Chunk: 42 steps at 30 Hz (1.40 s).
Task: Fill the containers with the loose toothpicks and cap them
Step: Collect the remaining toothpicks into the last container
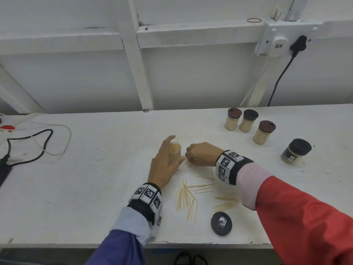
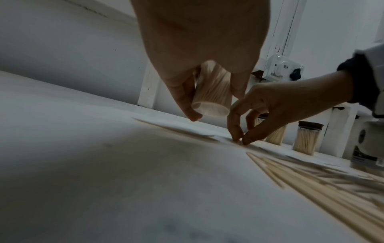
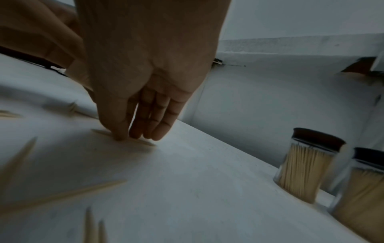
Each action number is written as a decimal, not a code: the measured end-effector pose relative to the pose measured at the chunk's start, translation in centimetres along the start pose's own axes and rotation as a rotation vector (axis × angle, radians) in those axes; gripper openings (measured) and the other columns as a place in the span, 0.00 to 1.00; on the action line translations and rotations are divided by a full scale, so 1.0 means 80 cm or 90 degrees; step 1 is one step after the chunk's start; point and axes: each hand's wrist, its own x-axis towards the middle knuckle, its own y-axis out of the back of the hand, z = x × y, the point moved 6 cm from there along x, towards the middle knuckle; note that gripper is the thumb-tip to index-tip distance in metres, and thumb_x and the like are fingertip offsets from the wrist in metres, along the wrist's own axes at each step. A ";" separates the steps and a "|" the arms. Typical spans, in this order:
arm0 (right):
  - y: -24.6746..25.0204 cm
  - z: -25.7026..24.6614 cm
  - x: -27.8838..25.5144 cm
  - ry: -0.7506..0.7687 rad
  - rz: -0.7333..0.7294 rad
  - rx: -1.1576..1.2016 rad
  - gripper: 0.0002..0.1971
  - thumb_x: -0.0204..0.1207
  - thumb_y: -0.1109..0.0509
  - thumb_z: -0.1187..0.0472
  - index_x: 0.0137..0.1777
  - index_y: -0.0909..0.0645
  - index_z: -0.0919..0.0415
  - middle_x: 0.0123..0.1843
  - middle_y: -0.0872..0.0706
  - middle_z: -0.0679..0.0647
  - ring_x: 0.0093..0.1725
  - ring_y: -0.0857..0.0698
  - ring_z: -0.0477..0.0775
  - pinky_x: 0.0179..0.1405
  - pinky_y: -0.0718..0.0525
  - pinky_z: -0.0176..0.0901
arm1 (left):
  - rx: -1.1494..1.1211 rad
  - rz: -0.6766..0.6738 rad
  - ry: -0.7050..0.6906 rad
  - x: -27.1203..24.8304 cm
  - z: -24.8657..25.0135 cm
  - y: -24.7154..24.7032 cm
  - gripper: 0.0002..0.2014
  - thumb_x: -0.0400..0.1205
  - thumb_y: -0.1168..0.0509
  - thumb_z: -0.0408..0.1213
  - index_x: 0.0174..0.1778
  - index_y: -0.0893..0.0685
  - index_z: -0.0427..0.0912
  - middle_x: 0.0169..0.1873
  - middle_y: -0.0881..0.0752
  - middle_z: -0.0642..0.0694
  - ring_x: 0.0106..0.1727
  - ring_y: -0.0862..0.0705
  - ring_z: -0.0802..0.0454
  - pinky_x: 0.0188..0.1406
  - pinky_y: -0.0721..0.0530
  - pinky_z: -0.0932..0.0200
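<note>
Head view. Left hand (image 1: 164, 165): wrapped around the open container (image 1: 174, 150), upright on the surface (image 1: 95, 169), sticks showing at its mouth. Right hand (image 1: 200, 154): just beside the container, fingers bunched down at the surface. Loose toothpicks (image 1: 188, 197): scattered near the front edge, between the two wrists. Black cap (image 1: 221, 223): lying detached beside the scatter. Three capped, filled containers (image 1: 246, 122) and a squat dark-lidded jar (image 1: 295, 151): well apart to the right.

Left wrist view. Left hand (image 2: 199, 49) grips the container (image 2: 212, 92), its base apparently tilted clear of the surface. Right hand's fingertips (image 2: 235, 134) pinch at a toothpick on the surface.

Right wrist view. Right hand (image 3: 145, 82): fingers pressed together, tips down on a single toothpick (image 3: 143, 142); whether it is fully gripped cannot be told.

Handling, judged: toothpicks are very light, stiff, thin and pointed, prone to rolling and snapping; best pinched mid-length or gathered into a bundle. The container is light and tippy; hold at the wall.
</note>
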 end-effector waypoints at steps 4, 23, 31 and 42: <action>-0.001 0.000 0.000 -0.010 -0.011 -0.010 0.10 0.80 0.34 0.60 0.56 0.13 0.55 0.55 0.13 0.53 0.54 0.15 0.58 0.47 0.23 0.46 | 0.017 -0.005 -0.014 0.002 0.001 0.000 0.35 0.79 0.27 0.49 0.79 0.37 0.66 0.71 0.25 0.59 0.62 0.26 0.67 0.64 0.24 0.53; -0.005 -0.006 -0.005 -0.031 -0.033 -0.027 0.09 0.80 0.37 0.63 0.55 0.17 0.58 0.53 0.14 0.56 0.50 0.15 0.60 0.42 0.24 0.45 | 0.046 0.000 -0.021 -0.002 0.007 -0.001 0.28 0.77 0.26 0.46 0.68 0.31 0.70 0.61 0.23 0.58 0.57 0.24 0.60 0.61 0.22 0.34; -0.014 -0.010 -0.006 -0.061 -0.052 -0.052 0.02 0.78 0.38 0.61 0.46 0.25 0.58 0.52 0.17 0.56 0.47 0.19 0.58 0.38 0.31 0.45 | 0.011 0.020 0.009 -0.001 0.003 -0.001 0.23 0.75 0.24 0.46 0.53 0.33 0.65 0.57 0.21 0.60 0.55 0.21 0.57 0.59 0.21 0.36; 0.081 0.030 -0.034 -0.104 0.490 0.722 0.12 0.78 0.30 0.71 0.60 0.19 0.63 0.41 0.15 0.60 0.34 0.11 0.55 0.35 0.11 0.43 | 0.000 -0.011 0.062 0.003 -0.001 -0.005 0.44 0.73 0.22 0.42 0.78 0.43 0.60 0.53 0.20 0.53 0.51 0.15 0.45 0.56 0.19 0.49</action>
